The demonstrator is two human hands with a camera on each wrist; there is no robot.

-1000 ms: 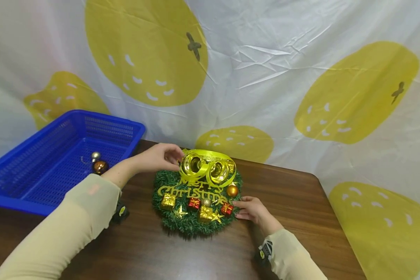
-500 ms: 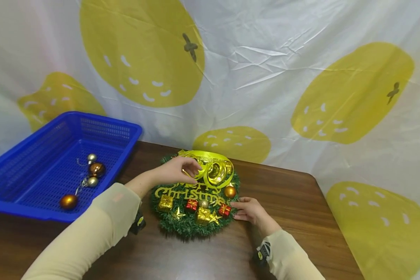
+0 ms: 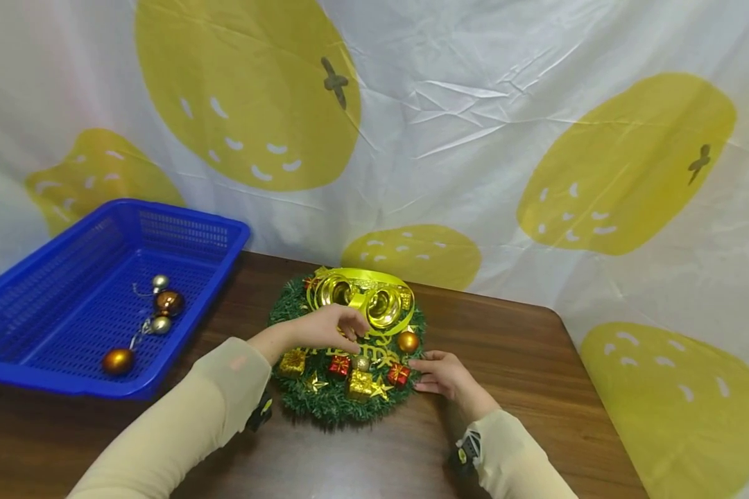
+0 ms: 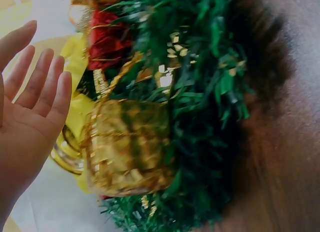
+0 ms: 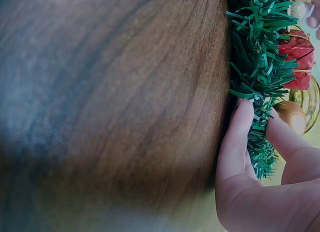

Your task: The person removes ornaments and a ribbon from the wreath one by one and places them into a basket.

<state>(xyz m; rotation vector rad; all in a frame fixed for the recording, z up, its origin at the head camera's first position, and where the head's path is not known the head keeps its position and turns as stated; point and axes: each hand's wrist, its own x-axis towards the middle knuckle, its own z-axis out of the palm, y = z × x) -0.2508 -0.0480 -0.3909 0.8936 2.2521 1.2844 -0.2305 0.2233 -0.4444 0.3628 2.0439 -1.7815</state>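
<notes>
A green tinsel Christmas wreath [image 3: 331,412] lies flat on the table, with gold bells [image 3: 385,308], a yellow ribbon loop [image 3: 374,275], gold lettering, small gift boxes and stars on it. Over its middle hovers my left hand [image 3: 324,327], palm down in the head view, covering part of the lettering. In the left wrist view its fingers [image 4: 46,87] are spread and relaxed, beside a gold gift box [image 4: 131,142]. At the wreath's right edge my right hand [image 3: 446,378] pinches the tinsel [image 5: 261,142] between thumb and fingers, near a red gift box [image 5: 300,59] and an orange ball [image 3: 408,341].
On the left stands a blue plastic basket [image 3: 50,385] with several ornament balls in it, among them an orange one [image 3: 118,361] and a brown one [image 3: 169,302]. A white curtain [image 3: 449,173] printed with yellow fruit hangs behind the wooden table [image 3: 505,353].
My left hand has moved right and toward me, from the wreath's upper left to over the lettering, uncovering the bells and the basket's balls. My right hand keeps its hold on the edge.
</notes>
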